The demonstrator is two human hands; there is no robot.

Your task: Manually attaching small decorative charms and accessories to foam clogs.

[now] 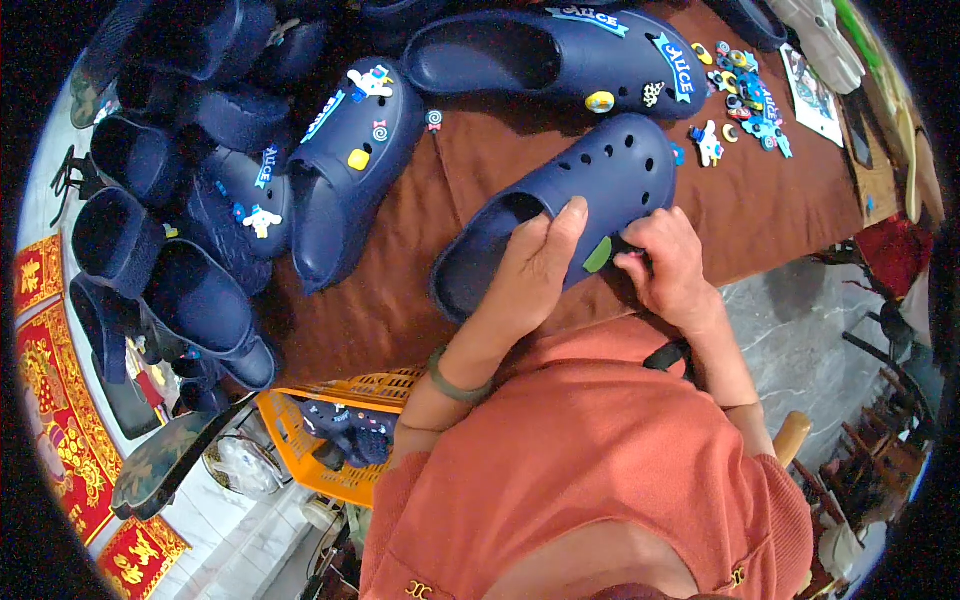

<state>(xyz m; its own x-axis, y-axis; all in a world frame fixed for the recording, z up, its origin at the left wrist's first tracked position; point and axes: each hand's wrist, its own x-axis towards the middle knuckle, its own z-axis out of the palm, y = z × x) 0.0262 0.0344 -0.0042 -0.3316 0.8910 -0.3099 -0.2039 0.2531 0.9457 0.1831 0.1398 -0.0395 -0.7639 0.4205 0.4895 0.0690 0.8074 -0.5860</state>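
A dark blue clog [610, 175] with open round holes lies over the table's front edge, toe pointing to the far right. My left hand [540, 255] grips its near side, thumb on top by the foot opening. A flat green piece [598, 255] sits against the near side. Beside it, the fingers of my right hand [665, 262] are pinched together at the clog's edge; what they hold is too small and hidden to name. Past the clog lie a decorated clog [480, 55] and, to the left, another [350, 165] with charms fitted.
Several loose shoe charms [740, 100] lie on the brown cloth [770, 215] at right, near a printed card [810, 95]. More dark blue clogs [200, 290] are piled at left. Below the table edge stands an orange plastic basket [290, 450] with clogs inside.
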